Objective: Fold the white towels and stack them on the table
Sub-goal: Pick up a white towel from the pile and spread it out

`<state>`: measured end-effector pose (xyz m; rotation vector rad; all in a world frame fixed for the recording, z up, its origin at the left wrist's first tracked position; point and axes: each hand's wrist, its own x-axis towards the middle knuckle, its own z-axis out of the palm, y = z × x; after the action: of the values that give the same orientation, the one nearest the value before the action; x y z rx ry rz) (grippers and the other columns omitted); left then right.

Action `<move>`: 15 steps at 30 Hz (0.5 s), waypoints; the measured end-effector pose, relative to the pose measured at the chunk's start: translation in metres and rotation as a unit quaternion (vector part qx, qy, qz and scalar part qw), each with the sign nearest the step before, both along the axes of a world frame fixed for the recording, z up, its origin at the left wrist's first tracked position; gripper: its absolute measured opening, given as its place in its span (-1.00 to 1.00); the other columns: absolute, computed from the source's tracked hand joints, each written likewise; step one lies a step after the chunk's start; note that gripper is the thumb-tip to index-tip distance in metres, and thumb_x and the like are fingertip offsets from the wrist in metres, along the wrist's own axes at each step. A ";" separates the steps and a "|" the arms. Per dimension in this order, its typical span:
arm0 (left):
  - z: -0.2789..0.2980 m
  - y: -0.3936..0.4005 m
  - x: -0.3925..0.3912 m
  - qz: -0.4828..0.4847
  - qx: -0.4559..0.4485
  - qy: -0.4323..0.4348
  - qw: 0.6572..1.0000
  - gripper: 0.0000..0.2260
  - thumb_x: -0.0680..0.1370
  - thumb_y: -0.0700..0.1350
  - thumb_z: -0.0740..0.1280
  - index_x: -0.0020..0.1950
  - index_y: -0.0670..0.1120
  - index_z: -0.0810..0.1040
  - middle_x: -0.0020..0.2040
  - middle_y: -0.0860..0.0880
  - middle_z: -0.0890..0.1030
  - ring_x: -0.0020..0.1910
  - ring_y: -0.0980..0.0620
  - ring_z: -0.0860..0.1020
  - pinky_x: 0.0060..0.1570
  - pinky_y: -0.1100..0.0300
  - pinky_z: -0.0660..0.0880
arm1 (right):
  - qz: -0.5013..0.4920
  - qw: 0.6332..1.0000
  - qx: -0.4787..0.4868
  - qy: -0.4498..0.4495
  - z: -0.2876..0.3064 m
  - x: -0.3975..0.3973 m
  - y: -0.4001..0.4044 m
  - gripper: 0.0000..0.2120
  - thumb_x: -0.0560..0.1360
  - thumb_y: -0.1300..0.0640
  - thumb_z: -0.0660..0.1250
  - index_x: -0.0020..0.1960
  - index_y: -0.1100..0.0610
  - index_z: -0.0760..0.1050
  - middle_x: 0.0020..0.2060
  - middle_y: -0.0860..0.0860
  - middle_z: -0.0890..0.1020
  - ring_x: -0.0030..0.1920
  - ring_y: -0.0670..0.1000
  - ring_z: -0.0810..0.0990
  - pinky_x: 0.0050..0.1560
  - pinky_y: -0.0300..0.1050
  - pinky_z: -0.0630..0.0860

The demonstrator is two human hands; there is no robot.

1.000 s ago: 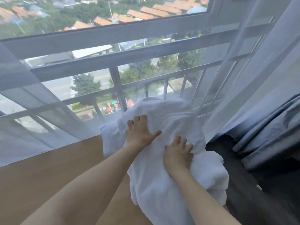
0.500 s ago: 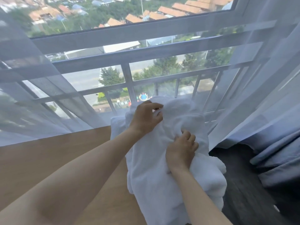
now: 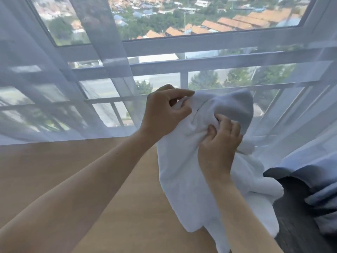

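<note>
A crumpled white towel [image 3: 182,179] hangs in the air over the right end of the wooden table [image 3: 54,170]. My left hand [image 3: 164,114] pinches its top edge at the left. A little lower and to the right, my right hand [image 3: 218,143] grips a bunch of the same towel. The cloth's lower end drapes down past the table's right edge. More white cloth [image 3: 262,181] bulges behind my right forearm; I cannot tell whether it is a second towel.
Sheer white curtains [image 3: 45,99] hang along the window behind the table, with a white railing [image 3: 184,83] beyond the glass. Heavier blue-grey curtains [image 3: 317,194] bunch at the right over a dark floor [image 3: 291,216].
Both hands closed on the towel and lifted it up off the pile. The camera tilted upward and the view shifted left.
</note>
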<state>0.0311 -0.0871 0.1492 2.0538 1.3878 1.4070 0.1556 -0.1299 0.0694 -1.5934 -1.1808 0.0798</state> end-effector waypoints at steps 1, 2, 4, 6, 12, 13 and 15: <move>0.005 -0.009 -0.019 0.011 0.011 -0.003 1.000 -0.76 0.43 -0.23 0.44 0.02 0.03 0.74 -0.30 0.11 0.52 -0.29 0.12 0.47 -0.19 0.45 0.34 | 0.011 1.000 0.011 -0.009 0.007 -0.017 -0.005 -0.72 0.54 0.36 0.24 0.22 0.23 0.52 0.11 0.18 0.48 0.11 0.26 0.43 0.16 -0.27 0.11; 0.010 -0.019 -0.039 0.021 0.021 -0.006 1.000 -0.75 0.42 -0.24 0.44 0.02 0.02 0.74 -0.30 0.13 0.51 -0.30 0.13 0.47 -0.20 0.46 0.34 | 0.023 0.999 0.020 -0.018 0.013 -0.035 -0.010 -0.72 0.54 0.36 0.24 0.22 0.23 0.52 0.10 0.17 0.48 0.11 0.26 0.43 0.17 -0.28 0.11; 0.017 -0.039 -0.081 0.045 0.037 -0.017 0.998 -0.75 0.42 -0.23 0.43 0.03 0.02 0.74 -0.31 0.14 0.50 -0.31 0.17 0.46 -0.21 0.48 0.33 | 0.049 0.998 0.034 -0.037 0.023 -0.074 -0.022 -0.72 0.54 0.38 0.25 0.22 0.23 0.52 0.10 0.17 0.49 0.13 0.25 0.44 0.20 -0.34 0.11; 0.023 -0.062 -0.126 0.072 0.048 -0.036 0.996 -0.77 0.44 -0.23 0.43 0.02 0.01 0.74 -0.30 0.11 0.52 -0.32 0.19 0.46 -0.20 0.48 0.32 | 0.079 0.995 0.046 -0.047 0.033 -0.116 -0.037 -0.71 0.53 0.41 0.25 0.22 0.23 0.52 0.10 0.18 0.49 0.13 0.25 0.44 0.20 -0.53 0.07; 0.032 -0.129 -0.260 0.137 0.107 -0.049 0.984 -0.76 0.45 -0.23 0.41 0.04 0.00 0.74 -0.29 0.13 0.50 -0.30 0.23 0.49 -0.16 0.51 0.32 | 0.173 0.981 0.070 -0.054 0.049 -0.243 -0.078 -0.70 0.56 0.37 0.23 0.26 0.19 0.52 0.12 0.08 0.45 0.14 0.15 0.40 0.14 -0.44 0.17; 0.033 -0.137 -0.280 0.146 0.114 -0.046 0.982 -0.76 0.45 -0.23 0.40 0.04 0.00 0.74 -0.30 0.15 0.49 -0.30 0.25 0.49 -0.16 0.51 0.32 | 0.186 0.978 0.073 -0.059 0.051 -0.262 -0.082 -0.70 0.57 0.35 0.23 0.27 0.18 0.51 0.11 0.05 0.43 0.14 0.13 0.39 0.13 -0.44 0.18; 0.032 -0.150 -0.317 0.167 0.129 -0.040 0.977 -0.76 0.45 -0.24 0.41 0.05 -0.01 0.74 -0.30 0.16 0.49 -0.28 0.27 0.49 -0.15 0.52 0.32 | 0.218 0.971 0.073 -0.063 0.055 -0.299 -0.086 -0.70 0.58 0.34 0.22 0.27 0.18 0.51 0.09 -0.03 0.37 0.15 0.08 0.36 0.16 -0.40 0.21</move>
<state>-0.2861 -0.2372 0.1813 1.9472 1.6496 1.8746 -0.1437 -0.2163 0.1246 -1.2026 -1.5847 0.1733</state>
